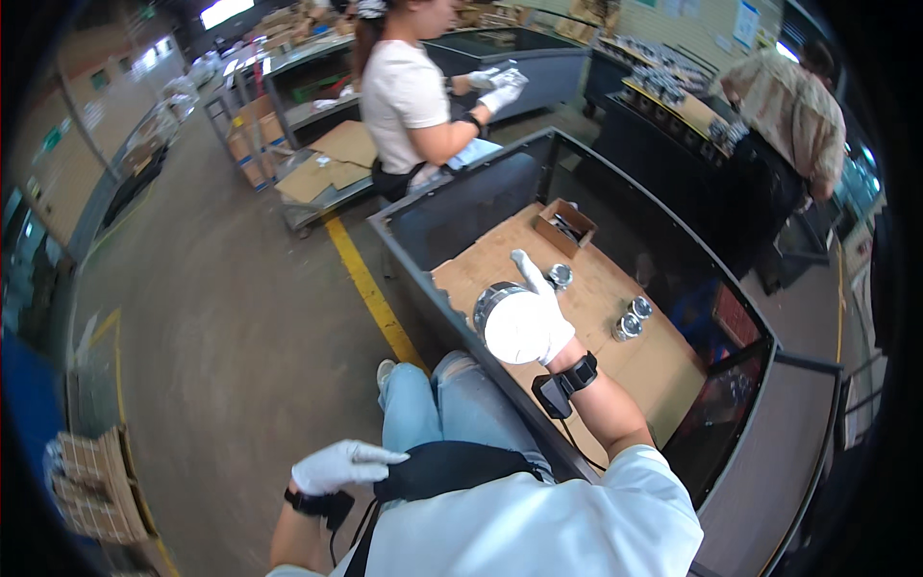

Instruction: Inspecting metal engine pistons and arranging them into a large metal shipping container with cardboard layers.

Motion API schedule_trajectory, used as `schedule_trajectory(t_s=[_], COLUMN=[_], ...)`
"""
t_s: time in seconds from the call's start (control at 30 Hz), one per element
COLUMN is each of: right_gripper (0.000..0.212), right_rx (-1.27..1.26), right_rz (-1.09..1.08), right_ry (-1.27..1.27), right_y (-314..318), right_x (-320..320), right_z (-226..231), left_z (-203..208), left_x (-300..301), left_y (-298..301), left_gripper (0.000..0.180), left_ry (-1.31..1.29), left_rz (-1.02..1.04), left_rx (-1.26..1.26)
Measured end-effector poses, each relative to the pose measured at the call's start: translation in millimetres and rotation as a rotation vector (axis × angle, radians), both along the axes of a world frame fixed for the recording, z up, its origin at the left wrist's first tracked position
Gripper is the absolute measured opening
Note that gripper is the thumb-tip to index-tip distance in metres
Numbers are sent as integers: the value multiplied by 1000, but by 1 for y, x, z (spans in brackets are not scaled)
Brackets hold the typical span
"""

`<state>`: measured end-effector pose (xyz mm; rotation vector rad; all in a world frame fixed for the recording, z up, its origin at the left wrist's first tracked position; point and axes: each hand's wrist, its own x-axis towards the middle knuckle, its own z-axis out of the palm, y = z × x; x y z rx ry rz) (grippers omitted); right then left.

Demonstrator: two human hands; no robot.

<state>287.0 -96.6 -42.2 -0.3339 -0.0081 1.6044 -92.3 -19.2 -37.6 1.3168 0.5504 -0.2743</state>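
My right hand, in a white glove, is over the near side of a dark-framed bin. It is against a round part with a bright white face and a dark, shiny metal rim. One finger stretches up beside the rim, and the others are partly hidden, but the part appears gripped. Beyond that hand, a small round metal part stands on the cardboard sheet lining the bin. Two similar metal parts stand to the right. My left hand, also gloved, is beside my waist, holding nothing, its fingers extended.
A small cardboard box with dark pieces inside sits at the bin's far end. The bin's frame surrounds the work area. One person stands beyond it, another at a bench on the right. A cart with cardboard stands far left.
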Motion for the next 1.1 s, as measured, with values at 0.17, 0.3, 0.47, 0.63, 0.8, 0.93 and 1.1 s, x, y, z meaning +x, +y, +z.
schedule_trajectory(t_s=[0.17, 0.3, 0.47, 0.63, 0.8, 0.93, 1.1], right_gripper=[69, 71, 66, 65, 61, 44, 40], right_rx=[-57, -102, -23, 57, 118, 464, 665], right_rz=[235, 267, 397, 368, 100, -200, -219], right_ry=[-136, -423, -407, -264, -619, -1745, -1372], right_y=[41, 76, 94, 101, 76, 62, 56], right_x=[-83, -124, -152, -140, -146, -137, -119], right_z=[48, 65, 75, 57, 95, 108, 102], left_z=[-24, -7, 17, 20, 46, 45, 22], left_x=[-4, 31, 47, 52, 73, 86, 80], left_y=[17, 24, 18, 16, 5, 6, 19], left_gripper=[67, 97, 109, 106, 99, 91, 88], left_ry=[-361, -458, -648, -684, -660, -878, -948], left_rz=[210, 374, 287, 202, 385, 351, 322], left_rx=[40, -305, -881, -903, -1184, -1321, -1196])
